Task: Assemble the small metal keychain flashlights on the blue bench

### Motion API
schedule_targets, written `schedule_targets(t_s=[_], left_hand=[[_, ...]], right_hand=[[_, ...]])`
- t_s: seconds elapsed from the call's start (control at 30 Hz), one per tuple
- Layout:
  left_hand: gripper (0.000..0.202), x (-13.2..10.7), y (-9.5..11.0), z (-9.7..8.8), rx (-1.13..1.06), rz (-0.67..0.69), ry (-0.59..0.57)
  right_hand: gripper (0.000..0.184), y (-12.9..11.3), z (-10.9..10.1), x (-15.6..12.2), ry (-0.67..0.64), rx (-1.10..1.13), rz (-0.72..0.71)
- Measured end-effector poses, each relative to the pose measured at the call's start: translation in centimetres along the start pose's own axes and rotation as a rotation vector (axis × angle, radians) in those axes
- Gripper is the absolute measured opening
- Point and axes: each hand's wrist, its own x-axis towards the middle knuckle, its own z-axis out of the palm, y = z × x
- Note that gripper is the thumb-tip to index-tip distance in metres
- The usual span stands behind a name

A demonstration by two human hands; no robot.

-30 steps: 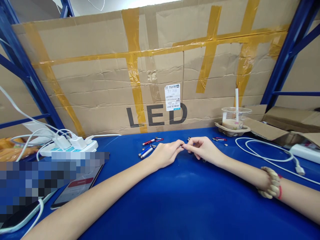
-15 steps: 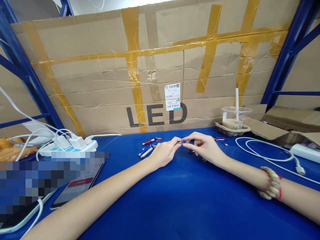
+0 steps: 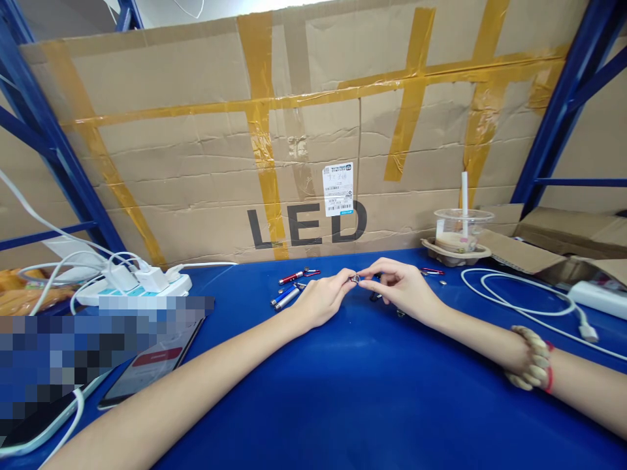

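Both hands meet above the blue tabletop at a small metal ring [image 3: 355, 279] that looks like a key ring. Thumb and fingers of my left hand [image 3: 324, 298] are closed on its left side. My right hand [image 3: 402, 288] pinches its right side between thumb and index finger. Left of my left hand lie a red penlight-like tube [image 3: 290, 278], a blue one [image 3: 283, 295] and a silver one [image 3: 287, 299]. Small dark pieces [image 3: 375, 296] lie partly hidden under my right hand. Whether anything hangs from the ring cannot be made out.
A red piece [image 3: 432, 271] lies behind my right hand. At the right are a drink cup [image 3: 458, 232] in a carton holder and a coiled white cable [image 3: 519, 303]. On the left are a power strip [image 3: 142, 289] and a phone [image 3: 157, 359]. A cardboard sheet [image 3: 206, 170] stands behind.
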Motion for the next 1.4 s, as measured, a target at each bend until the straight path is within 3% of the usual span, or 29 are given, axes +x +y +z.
schedule_targets(t_s=[1.1,1.4], left_hand=[[0.021,-0.19,-0.12,0.54,0.127,0.085,0.088],[0.021,-0.11,-0.17,0.43,0.165,0.127,0.058]], right_hand=[[0.041,0.18,0.02,0.07,-0.013,-0.007,-0.012],[0.041,-0.04,0.01,-0.06,-0.012,0.015,-0.011]])
